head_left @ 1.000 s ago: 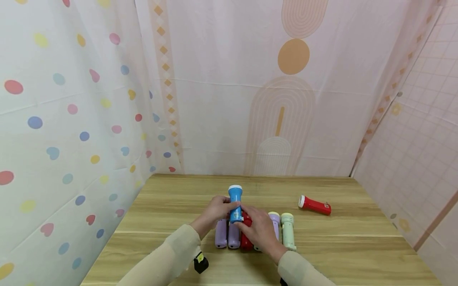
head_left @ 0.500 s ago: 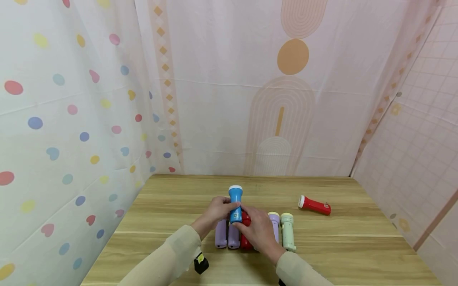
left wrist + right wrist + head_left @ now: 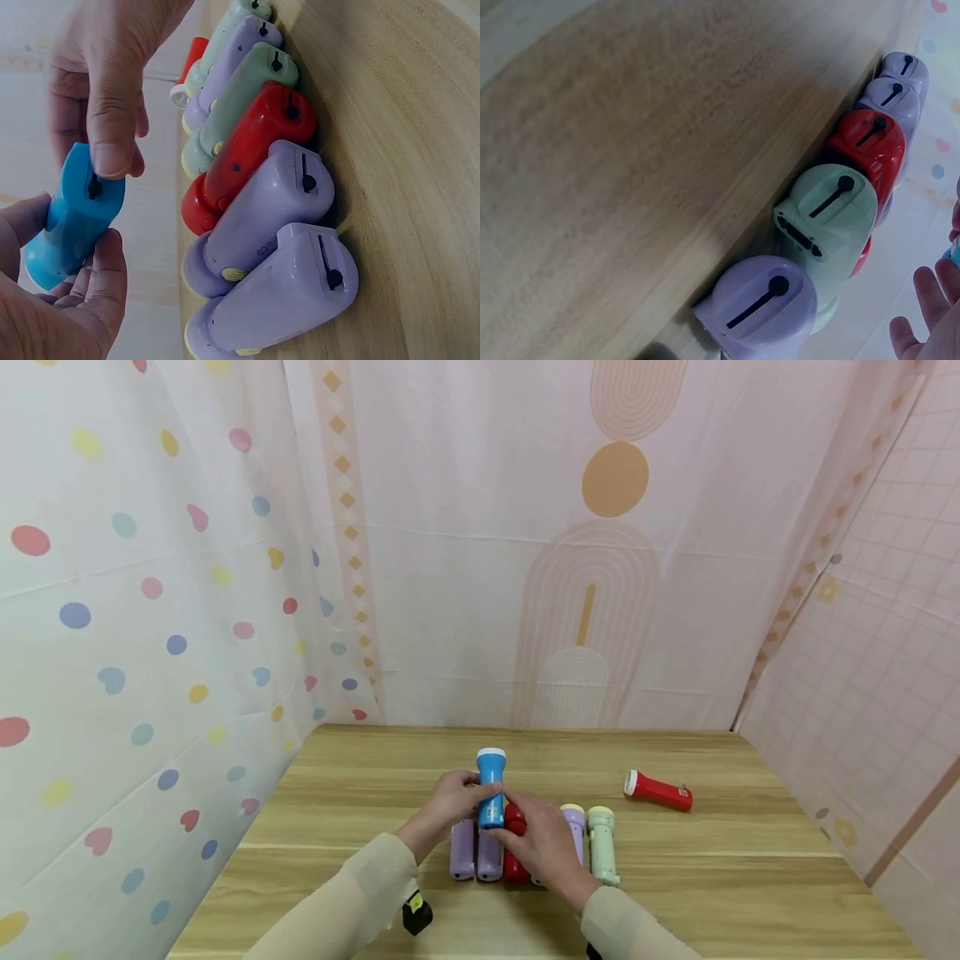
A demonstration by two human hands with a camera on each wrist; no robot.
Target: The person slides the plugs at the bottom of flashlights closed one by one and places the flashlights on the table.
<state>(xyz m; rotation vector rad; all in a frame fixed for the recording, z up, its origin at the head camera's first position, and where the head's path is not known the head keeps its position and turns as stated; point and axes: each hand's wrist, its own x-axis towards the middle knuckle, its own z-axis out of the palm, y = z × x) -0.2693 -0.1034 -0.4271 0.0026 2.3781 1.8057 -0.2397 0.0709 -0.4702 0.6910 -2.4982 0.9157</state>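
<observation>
A blue flashlight (image 3: 491, 772) with a white rim is held up above a row of flashlights, lens end away from me. My left hand (image 3: 448, 802) grips its body, thumb across the top. From the other side, my right hand (image 3: 546, 842) has its thumb at the tail end and its forefinger along the side. In the left wrist view, the right thumb (image 3: 112, 154) presses the blue tail beside a black slot. Below lie two purple flashlights (image 3: 281, 292), a red flashlight (image 3: 259, 139), then green and purple ones, tails toward me. The right hand partly hides the row in the head view.
A red flashlight (image 3: 660, 791) with a white rim lies apart at the right on the wooden table (image 3: 337, 785). The pale green flashlight (image 3: 603, 846) ends the row on the right. Patterned curtains (image 3: 450, 610) hang behind and at both sides.
Almost nothing moves. Both hands stay on the blue flashlight, with only a very slight shift to the left in the head view.
</observation>
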